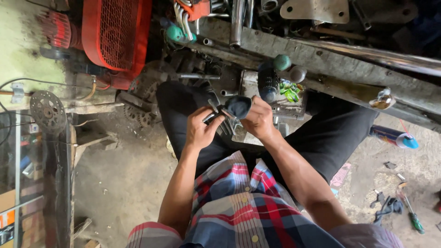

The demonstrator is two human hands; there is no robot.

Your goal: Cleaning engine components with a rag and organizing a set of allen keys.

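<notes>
Dusty concrete floor [124, 179] lying underfoot in daylight, red metal machine housing [117, 34] standing at the top left, toothed sprocket [48, 110] resting beside a glass-fronted cabinet [27, 179], long grimy beam [330, 69] running diagonally across, green-handled screwdriver [412, 215] lying at right.

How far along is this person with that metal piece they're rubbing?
Hard to tell what is finished. In hand: the left hand holds a small metal part, and the right hand presses a dark cloth against it. More parts and tools lie on the workbench ahead, untouched; a screwdriver lies on the floor.
</notes>
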